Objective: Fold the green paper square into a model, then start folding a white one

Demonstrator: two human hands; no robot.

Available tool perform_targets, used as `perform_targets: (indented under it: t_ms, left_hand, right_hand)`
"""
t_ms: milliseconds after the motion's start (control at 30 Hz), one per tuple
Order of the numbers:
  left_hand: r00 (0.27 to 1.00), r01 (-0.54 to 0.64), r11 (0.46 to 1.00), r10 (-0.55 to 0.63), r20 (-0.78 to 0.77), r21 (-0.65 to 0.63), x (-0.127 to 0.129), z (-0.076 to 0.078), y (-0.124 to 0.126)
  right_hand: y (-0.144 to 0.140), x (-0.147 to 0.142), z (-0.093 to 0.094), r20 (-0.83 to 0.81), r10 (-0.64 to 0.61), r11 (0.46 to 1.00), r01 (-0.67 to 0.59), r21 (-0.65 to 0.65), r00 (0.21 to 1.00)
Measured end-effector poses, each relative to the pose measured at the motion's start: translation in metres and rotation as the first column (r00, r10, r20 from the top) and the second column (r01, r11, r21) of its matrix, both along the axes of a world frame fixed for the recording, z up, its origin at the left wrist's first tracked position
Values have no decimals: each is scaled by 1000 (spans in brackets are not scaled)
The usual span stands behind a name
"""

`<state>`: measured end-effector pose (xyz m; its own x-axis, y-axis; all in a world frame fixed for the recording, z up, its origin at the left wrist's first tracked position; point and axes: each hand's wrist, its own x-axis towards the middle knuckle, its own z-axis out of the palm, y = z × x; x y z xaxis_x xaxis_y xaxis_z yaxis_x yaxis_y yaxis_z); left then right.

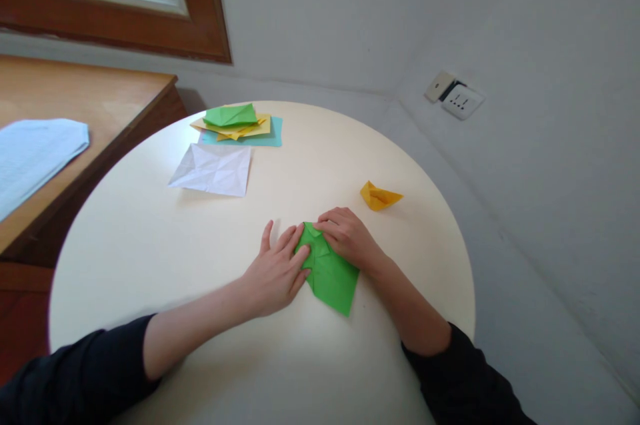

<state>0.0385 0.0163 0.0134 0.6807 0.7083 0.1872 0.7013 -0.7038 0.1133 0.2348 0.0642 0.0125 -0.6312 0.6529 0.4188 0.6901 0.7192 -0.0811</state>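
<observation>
**Both hands flat on a half-folded green sheet**

Pressing rather than pinching, both hands bear down on the green paper [330, 275], which lies on the round table [150, 245] close to its near edge. The left hand [275, 271] lies spread and flat, its fingertips resting on the sheet's left edge. The right hand [347, 235] is curled over the far corner, fingertips bent down onto a small folded flap there. Neither hand closes around anything; the paper is pinned to the tabletop, not lifted.

By the look of it the sheet is very light and thin, stiff enough to keep a crease yet easy to crumple or tear if dragged. The tabletop looks smooth, so I would expect the paper to slide unless one hand anchors it. The sensible holds seem to be the edges and corners, pinched lightly, with a flat palm or fingers on the broad middle for steadying. The free near corner, pointing towards the person, lies uncovered.

A small yellow fold [380, 197] sits well apart to the right. Farther back lie a creased white sheet [213, 170] and, beyond it, a stack [240, 125] of green, yellow and teal papers. A wooden desk [100, 88] stands to the left under the window.
</observation>
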Motion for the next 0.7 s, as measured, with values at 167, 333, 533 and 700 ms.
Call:
perform_targets:
  t_ms: [167, 333, 533, 700]
  left_hand:
    - [1000, 11, 1000, -11, 3, 14, 0, -1, 1]
    - [1000, 12, 999, -12, -10, 37, -1, -1, 1]
    - [999, -6, 998, 8, -38, 58, 0, -1, -1]
    - [999, -17, 996, 21, -42, 85, 1, -3, -1]
  right_hand:
    - [-2, 2, 2, 34, 4, 999, -3, -41, 999]
    - [-3, 2, 3, 62, 5, 998, -1, -68, 998]
    - [-9, 3, 2, 64, 10, 999, -7, -46, 998]
    - [-12, 4, -3, 21, 59, 998, -59, -16, 998]
